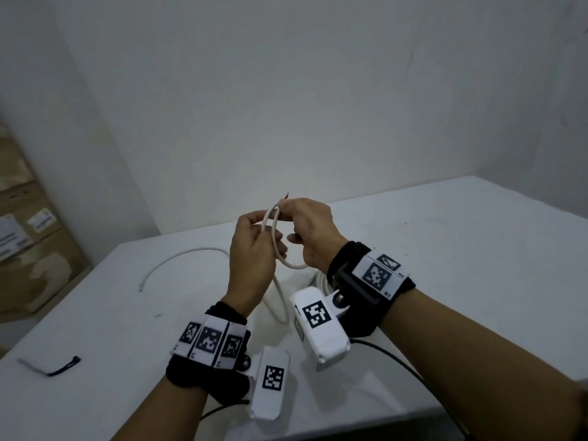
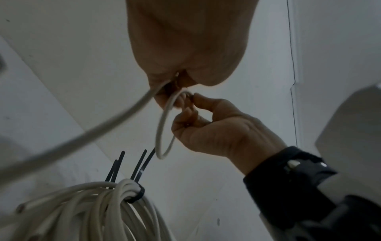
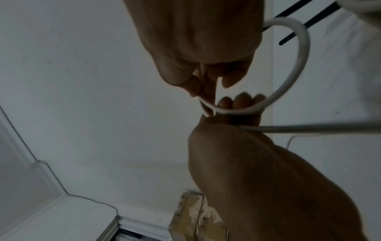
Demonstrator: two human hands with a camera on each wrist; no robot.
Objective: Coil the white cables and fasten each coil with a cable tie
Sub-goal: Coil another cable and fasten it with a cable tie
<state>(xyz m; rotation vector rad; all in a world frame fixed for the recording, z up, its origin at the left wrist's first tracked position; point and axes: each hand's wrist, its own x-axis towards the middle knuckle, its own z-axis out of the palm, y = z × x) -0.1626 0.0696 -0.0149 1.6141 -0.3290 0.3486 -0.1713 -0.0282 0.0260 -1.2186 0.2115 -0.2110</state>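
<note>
Two tied coils (image 2: 86, 212), maybe, w/ boxes (image 1: 28, 237)

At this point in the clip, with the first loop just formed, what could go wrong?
The loop is held only by fingertip pinches of the left hand and right hand, so it may spring open. The trailing cable hangs toward the tied coil and could snag on its cable ties.

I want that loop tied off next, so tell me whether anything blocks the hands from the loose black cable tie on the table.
Nothing visible does. The cable tie lies alone near the table's front-left edge, but both the left hand and right hand grip the cable loop.
</note>
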